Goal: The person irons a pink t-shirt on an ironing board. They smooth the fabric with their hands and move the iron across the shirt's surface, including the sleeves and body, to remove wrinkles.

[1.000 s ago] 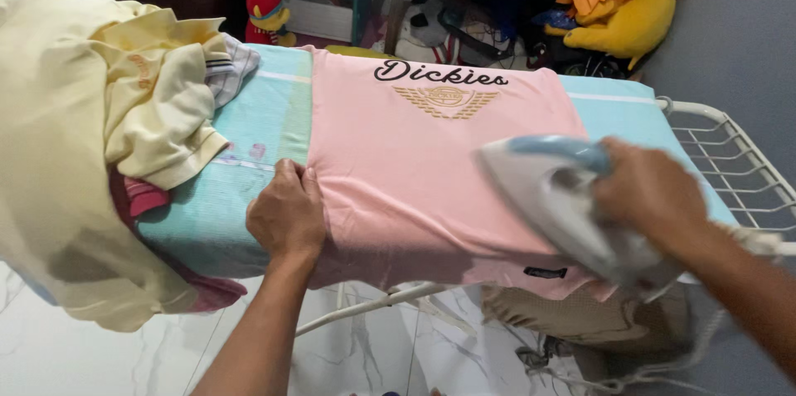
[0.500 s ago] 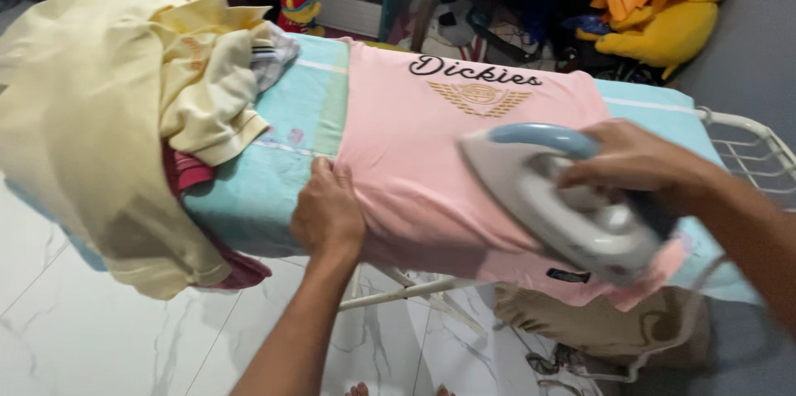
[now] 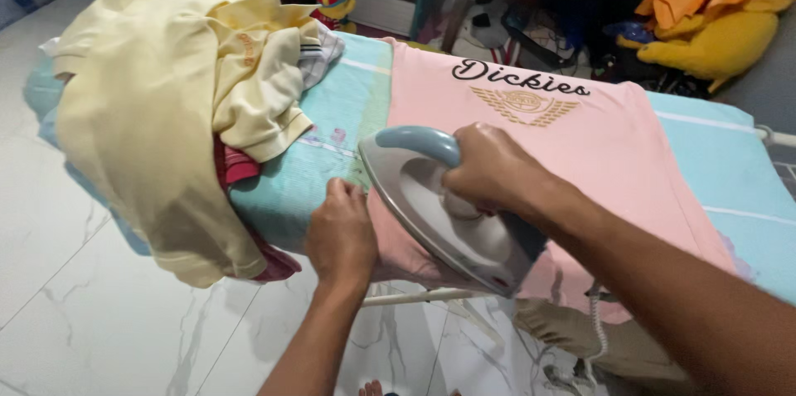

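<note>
my right hand (image 3: 489, 170) is closed round the pale blue handle of the iron (image 3: 439, 205), fingers wrapped tight, thumb hidden behind the handle. the iron sits on the pink shirt (image 3: 572, 155), at the shirt's near left edge, nose pointing left and away from me. my left hand (image 3: 342, 232) lies flat just beside the iron, fingers together and curled over the near edge of the ironing board (image 3: 332, 126), pressing the shirt's hem; i cannot tell whether the fingertips pinch cloth. the shirt is spread across the middle of the board's turquoise cover, its printed chest at the far side. left of my left hand a heap of pale yellow clothes (image 3: 157, 97) covers the board's end and hangs over the white marble floor (image 3: 75, 313). a white cord (image 3: 595, 325) hangs below the iron.
</note>
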